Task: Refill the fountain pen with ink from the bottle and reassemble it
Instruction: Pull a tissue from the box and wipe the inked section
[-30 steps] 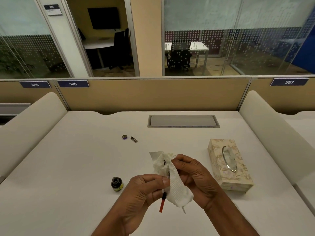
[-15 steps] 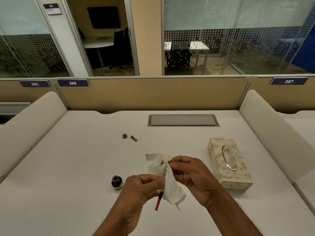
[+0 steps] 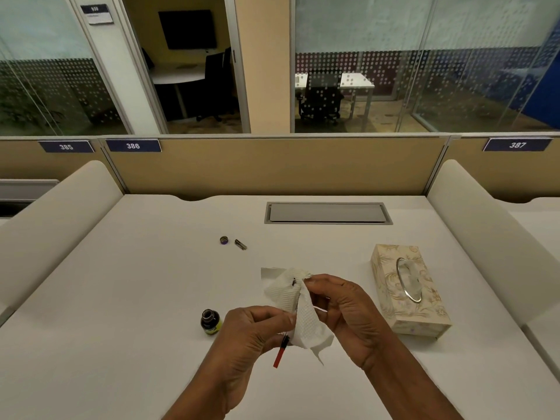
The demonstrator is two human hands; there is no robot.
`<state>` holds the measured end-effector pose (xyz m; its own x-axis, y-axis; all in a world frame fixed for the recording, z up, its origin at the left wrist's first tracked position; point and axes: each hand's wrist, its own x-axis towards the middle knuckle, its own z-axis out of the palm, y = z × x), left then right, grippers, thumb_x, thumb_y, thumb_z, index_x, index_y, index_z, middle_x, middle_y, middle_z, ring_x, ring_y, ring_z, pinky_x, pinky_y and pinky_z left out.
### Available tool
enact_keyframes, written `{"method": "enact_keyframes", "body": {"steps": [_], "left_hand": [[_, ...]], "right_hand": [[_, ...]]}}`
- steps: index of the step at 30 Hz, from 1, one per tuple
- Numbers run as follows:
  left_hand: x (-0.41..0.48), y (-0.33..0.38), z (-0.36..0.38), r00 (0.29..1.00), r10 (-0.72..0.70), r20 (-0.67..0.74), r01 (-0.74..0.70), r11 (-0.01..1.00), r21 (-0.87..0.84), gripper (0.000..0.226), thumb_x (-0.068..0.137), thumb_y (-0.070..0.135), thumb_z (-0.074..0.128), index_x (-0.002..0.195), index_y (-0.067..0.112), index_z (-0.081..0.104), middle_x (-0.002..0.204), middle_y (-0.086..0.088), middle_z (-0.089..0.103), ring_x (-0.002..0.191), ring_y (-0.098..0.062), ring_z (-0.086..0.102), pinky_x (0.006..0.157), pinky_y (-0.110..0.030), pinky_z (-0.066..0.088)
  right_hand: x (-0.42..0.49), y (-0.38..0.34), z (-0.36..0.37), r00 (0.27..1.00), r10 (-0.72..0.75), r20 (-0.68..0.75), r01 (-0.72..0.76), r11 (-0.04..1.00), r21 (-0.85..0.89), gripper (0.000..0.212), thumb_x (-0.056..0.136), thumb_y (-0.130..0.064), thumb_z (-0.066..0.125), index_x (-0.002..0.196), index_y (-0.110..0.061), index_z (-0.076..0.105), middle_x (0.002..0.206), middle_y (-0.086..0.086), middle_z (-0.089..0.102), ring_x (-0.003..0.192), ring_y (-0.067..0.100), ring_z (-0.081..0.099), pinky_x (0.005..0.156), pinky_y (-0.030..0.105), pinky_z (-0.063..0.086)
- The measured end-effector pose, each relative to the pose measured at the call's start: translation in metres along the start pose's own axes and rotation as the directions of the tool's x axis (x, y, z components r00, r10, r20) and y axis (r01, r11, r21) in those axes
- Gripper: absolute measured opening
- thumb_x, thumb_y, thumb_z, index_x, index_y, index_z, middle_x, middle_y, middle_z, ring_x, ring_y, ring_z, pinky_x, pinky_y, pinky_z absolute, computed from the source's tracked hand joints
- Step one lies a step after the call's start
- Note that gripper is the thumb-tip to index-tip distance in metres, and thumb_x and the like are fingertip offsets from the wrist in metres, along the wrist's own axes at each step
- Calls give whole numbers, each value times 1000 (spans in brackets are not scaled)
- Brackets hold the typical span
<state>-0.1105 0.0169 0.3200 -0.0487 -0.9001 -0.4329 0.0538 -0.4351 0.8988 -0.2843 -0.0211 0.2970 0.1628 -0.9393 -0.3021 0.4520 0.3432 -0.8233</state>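
My left hand (image 3: 251, 334) pinches the fountain pen's inner part (image 3: 280, 353), whose red end sticks out below my fingers. A white tissue (image 3: 300, 310) with a small dark ink spot is wrapped around the pen's upper end, and my right hand (image 3: 342, 310) grips that tissue over it. The nib is hidden inside the tissue. The open ink bottle (image 3: 210, 322) stands on the white desk (image 3: 121, 298) just left of my left hand. The bottle cap (image 3: 224, 240) and a small metal pen piece (image 3: 240, 244) lie farther back on the desk.
A patterned tissue box (image 3: 409, 292) lies to the right of my hands. A grey cable hatch (image 3: 328, 213) is set in the desk at the back. Padded dividers (image 3: 491, 234) flank the desk on both sides.
Both hands with the pen and tissue have shifted slightly; the tissue has slid along the pen and its loose end hangs lower. The bottle and small parts have not moved.
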Motion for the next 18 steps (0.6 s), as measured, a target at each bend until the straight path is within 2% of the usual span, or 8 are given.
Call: {"method": "enact_keyframes", "body": {"steps": [3,6,9,12,14,16,18], "left_hand": [[-1,-2,-2,1000,-6,10,6,999,-49,9,80,7,79,83,0,82,99,-14,81,87,-31,79,80,-33,64],[-2,-5,-5,999,-11,45,16,993,-115,19,76,11,80,89,-4,81,106,-17,79,88,-31,78,95,-44,60],[-6,-9,-10,997,-2,82,16,984,-177,29,71,16,81,93,-4,81,112,-19,77,98,-33,77,102,-49,56],[-7,-13,-14,998,8,68,11,959,-283,34,68,16,83,94,-5,80,120,-21,75,112,-36,72,102,-53,55],[-2,-17,-18,998,-15,66,42,906,-421,34,62,16,93,88,-2,80,120,-21,74,113,-34,71,93,-58,58],[5,-19,-22,995,-43,87,86,815,-573,50,41,19,104,83,6,81,119,-16,76,109,-31,74,86,-60,58],[10,-20,-25,990,-21,138,110,726,-679,65,37,21,105,95,8,80,124,-13,75,117,-35,70,91,-63,56]], "right_hand": [[0,3,-2,1000,-8,-24,10,998,56,21,88,-4,67,106,3,74,108,18,76,92,26,72,77,35,60],[0,5,-4,998,-32,-62,37,995,91,27,82,-9,70,106,1,75,108,19,76,89,25,73,80,36,62],[0,7,-6,993,-47,-109,60,992,114,26,89,-6,65,113,3,72,111,19,76,90,24,74,83,36,61],[0,9,-6,988,-54,-142,76,986,148,26,90,-5,65,115,3,71,112,17,76,91,22,75,83,34,62],[0,12,-6,987,-48,-155,76,981,180,29,88,-8,67,115,1,71,113,16,76,94,23,74,84,36,61],[-2,19,-4,989,-31,-142,58,981,187,29,86,-11,68,113,0,72,111,15,77,95,24,74,82,36,62],[-7,25,1,993,-23,-114,32,997,76,18,91,-8,65,105,-2,74,102,10,79,88,20,76,73,30,64]]}}
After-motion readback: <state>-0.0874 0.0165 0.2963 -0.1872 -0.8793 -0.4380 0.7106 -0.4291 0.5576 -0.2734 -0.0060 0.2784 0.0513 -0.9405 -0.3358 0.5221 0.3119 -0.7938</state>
